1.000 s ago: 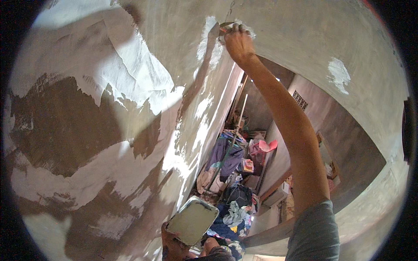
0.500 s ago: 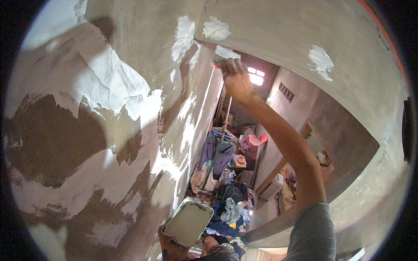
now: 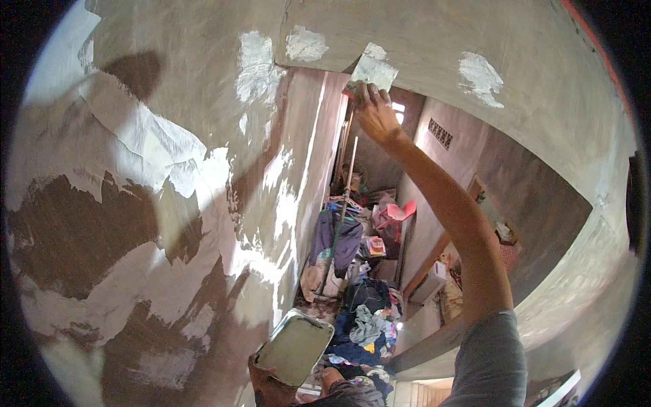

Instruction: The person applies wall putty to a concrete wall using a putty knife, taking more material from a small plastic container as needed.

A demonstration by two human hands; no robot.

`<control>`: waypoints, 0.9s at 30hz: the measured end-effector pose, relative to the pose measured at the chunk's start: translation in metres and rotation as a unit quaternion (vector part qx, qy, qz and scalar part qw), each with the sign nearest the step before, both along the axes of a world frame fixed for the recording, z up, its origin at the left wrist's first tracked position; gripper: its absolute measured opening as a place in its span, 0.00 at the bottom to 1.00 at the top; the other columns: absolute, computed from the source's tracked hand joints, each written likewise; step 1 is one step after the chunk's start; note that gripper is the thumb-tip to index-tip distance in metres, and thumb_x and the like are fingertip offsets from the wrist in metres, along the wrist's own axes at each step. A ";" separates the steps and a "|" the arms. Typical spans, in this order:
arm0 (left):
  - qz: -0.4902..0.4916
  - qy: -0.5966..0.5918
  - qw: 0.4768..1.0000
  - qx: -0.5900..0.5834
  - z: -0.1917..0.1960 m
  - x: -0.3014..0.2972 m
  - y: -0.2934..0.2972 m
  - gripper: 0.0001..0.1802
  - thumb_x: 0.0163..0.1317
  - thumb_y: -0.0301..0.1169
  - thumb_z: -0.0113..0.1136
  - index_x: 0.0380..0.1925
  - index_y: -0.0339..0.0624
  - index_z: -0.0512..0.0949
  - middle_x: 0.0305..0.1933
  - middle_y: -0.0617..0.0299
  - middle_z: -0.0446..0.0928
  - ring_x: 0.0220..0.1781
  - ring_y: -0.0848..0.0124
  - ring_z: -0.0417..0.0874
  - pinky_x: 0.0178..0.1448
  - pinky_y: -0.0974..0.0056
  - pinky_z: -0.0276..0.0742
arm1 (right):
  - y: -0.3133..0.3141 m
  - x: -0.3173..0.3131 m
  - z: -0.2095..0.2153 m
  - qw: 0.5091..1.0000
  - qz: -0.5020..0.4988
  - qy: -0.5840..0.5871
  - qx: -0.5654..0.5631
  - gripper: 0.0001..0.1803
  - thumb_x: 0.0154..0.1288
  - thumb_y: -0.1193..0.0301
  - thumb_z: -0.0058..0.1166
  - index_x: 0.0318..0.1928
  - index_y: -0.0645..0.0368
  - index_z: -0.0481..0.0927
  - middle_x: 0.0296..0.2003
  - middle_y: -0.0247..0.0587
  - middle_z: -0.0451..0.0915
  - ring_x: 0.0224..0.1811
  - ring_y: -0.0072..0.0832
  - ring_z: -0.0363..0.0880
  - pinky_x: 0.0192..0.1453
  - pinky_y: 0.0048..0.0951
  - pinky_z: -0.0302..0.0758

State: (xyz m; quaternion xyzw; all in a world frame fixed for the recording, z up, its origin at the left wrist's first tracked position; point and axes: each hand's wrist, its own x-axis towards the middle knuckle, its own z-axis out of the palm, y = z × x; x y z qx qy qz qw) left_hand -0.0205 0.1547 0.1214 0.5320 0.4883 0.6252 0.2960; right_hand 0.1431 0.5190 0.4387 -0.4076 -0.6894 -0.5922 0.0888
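Note:
My right hand (image 3: 374,112) reaches high overhead and grips a small scraper (image 3: 371,71) whose flat blade lies against the grey concrete ceiling (image 3: 420,41), over a fresh white filler patch. My left hand (image 3: 268,386) is low at the bottom of the view, holding a rectangular metal tray (image 3: 295,346) filled with pale filler, tilted beside the wall. The wall (image 3: 135,224) to my left is patchy, with white filler over dark brown and grey areas.
Other white filler patches (image 3: 481,74) dot the ceiling. Far below lie a heap of clothes (image 3: 359,319), a pink plastic chair (image 3: 397,214), boxes and a long pole (image 3: 342,203) leaning upright by the wall. A wooden ledge (image 3: 427,339) crosses at lower right.
My right hand with the scraper has shifted along the ceiling, and the view has tilted so more white patches show. The tray in my left hand has stayed low.

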 end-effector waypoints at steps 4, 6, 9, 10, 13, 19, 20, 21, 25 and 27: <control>-0.013 -0.064 0.998 -0.018 -0.006 0.004 0.000 0.32 0.40 0.38 0.55 0.49 0.40 0.64 0.51 0.51 0.67 0.53 0.54 0.69 0.55 0.51 0.67 | -0.014 -0.004 -0.009 0.996 0.073 0.034 0.023 0.21 0.53 0.70 0.49 0.48 0.66 0.72 0.53 0.55 0.64 0.56 0.43 0.63 0.58 0.43 0.62; -0.021 -0.109 0.994 -0.025 -0.009 0.006 0.001 0.32 0.40 0.38 0.55 0.49 0.40 0.64 0.51 0.50 0.67 0.52 0.54 0.70 0.55 0.51 0.68 | -0.025 0.000 0.012 0.990 0.093 0.076 0.073 0.21 0.52 0.70 0.49 0.47 0.67 0.72 0.52 0.55 0.65 0.56 0.43 0.63 0.59 0.43 0.62; -0.044 -0.200 0.978 -0.039 -0.013 0.009 0.006 0.32 0.40 0.37 0.55 0.50 0.39 0.64 0.50 0.50 0.68 0.52 0.54 0.70 0.54 0.51 0.68 | -0.035 0.002 0.045 0.979 0.112 0.153 0.069 0.20 0.52 0.70 0.48 0.46 0.66 0.73 0.55 0.55 0.64 0.57 0.45 0.63 0.60 0.42 0.60; -0.051 -0.233 0.970 -0.042 -0.014 0.010 0.007 0.32 0.40 0.37 0.55 0.50 0.39 0.63 0.50 0.50 0.68 0.52 0.54 0.70 0.54 0.51 0.69 | -0.038 0.001 0.049 0.979 0.085 0.171 0.075 0.19 0.52 0.70 0.48 0.46 0.65 0.73 0.55 0.56 0.63 0.57 0.45 0.63 0.60 0.42 0.60; -0.080 -0.361 0.928 -0.050 -0.016 0.016 0.011 0.32 0.41 0.36 0.54 0.50 0.39 0.63 0.50 0.50 0.68 0.51 0.54 0.71 0.54 0.52 0.69 | -0.037 -0.014 0.028 0.998 0.030 0.051 -0.016 0.16 0.55 0.72 0.46 0.44 0.64 0.74 0.53 0.59 0.65 0.57 0.45 0.63 0.59 0.43 0.62; -0.111 -0.569 0.813 -0.056 -0.014 0.035 0.018 0.31 0.42 0.35 0.54 0.50 0.38 0.62 0.49 0.49 0.68 0.51 0.55 0.71 0.53 0.52 0.71 | -0.028 -0.001 0.039 0.969 0.177 0.117 0.127 0.16 0.57 0.71 0.43 0.47 0.57 0.74 0.45 0.54 0.70 0.53 0.45 0.67 0.51 0.43 0.67; -0.106 -0.584 0.802 -0.061 -0.014 0.037 0.021 0.32 0.41 0.35 0.54 0.50 0.38 0.63 0.49 0.50 0.68 0.50 0.54 0.72 0.53 0.52 0.71 | -0.028 0.004 0.051 0.977 0.133 0.119 0.114 0.16 0.58 0.71 0.42 0.46 0.53 0.75 0.46 0.53 0.70 0.54 0.44 0.66 0.53 0.43 0.66; -0.102 -0.599 0.791 -0.066 -0.015 0.039 0.024 0.32 0.40 0.36 0.53 0.50 0.38 0.64 0.49 0.50 0.69 0.50 0.54 0.72 0.52 0.51 0.72 | -0.030 0.006 0.055 0.973 0.159 0.135 0.103 0.15 0.57 0.71 0.43 0.46 0.54 0.75 0.46 0.53 0.70 0.53 0.43 0.66 0.53 0.42 0.66; -0.112 -0.605 0.783 -0.086 -0.031 0.041 0.026 0.33 0.38 0.35 0.52 0.51 0.38 0.64 0.50 0.50 0.69 0.51 0.53 0.72 0.53 0.50 0.71 | -0.036 -0.004 0.031 0.995 0.091 0.012 -0.035 0.16 0.58 0.73 0.43 0.46 0.67 0.72 0.48 0.54 0.69 0.54 0.41 0.66 0.55 0.38 0.66; -0.115 -0.596 0.791 -0.075 -0.043 0.042 0.031 0.34 0.42 0.43 0.53 0.52 0.39 0.64 0.51 0.51 0.68 0.53 0.53 0.70 0.52 0.51 0.72 | -0.034 -0.013 0.008 0.987 0.154 0.011 0.032 0.15 0.55 0.72 0.44 0.42 0.66 0.74 0.42 0.50 0.72 0.50 0.39 0.69 0.51 0.37 0.67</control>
